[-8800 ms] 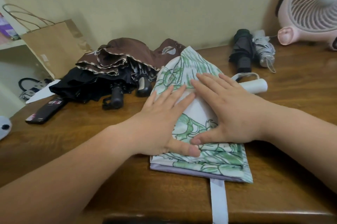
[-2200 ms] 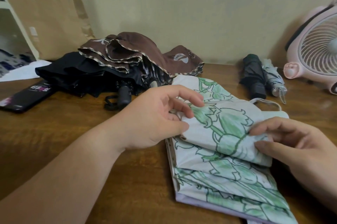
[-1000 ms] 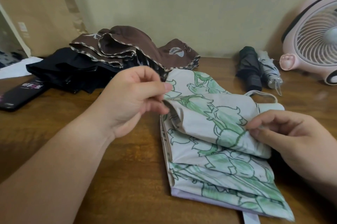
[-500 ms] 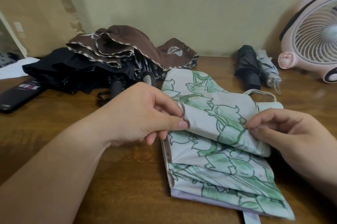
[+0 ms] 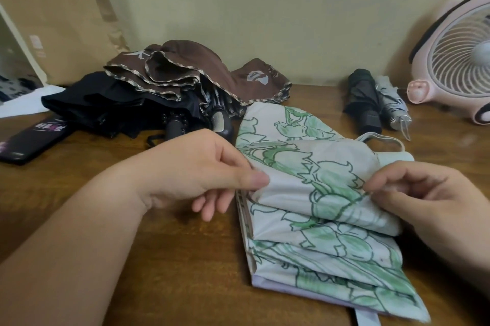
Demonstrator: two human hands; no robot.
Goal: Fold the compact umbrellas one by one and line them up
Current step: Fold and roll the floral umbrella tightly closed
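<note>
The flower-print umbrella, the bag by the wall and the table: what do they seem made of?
The floral umbrella looks like thin matte fabric, probably polyester: it creases softly into stacked folds. The bag looks like brown kraft paper: sharp fold lines, thin cord handles. The table is wood or veneer, varnished: grain streaks and a faint sheen.

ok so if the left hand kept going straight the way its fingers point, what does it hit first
The left hand points right and pinches the top fold of the green-print umbrella, so that fabric comes first; beyond it, probably the right hand, pinching the fold's far edge.
</note>
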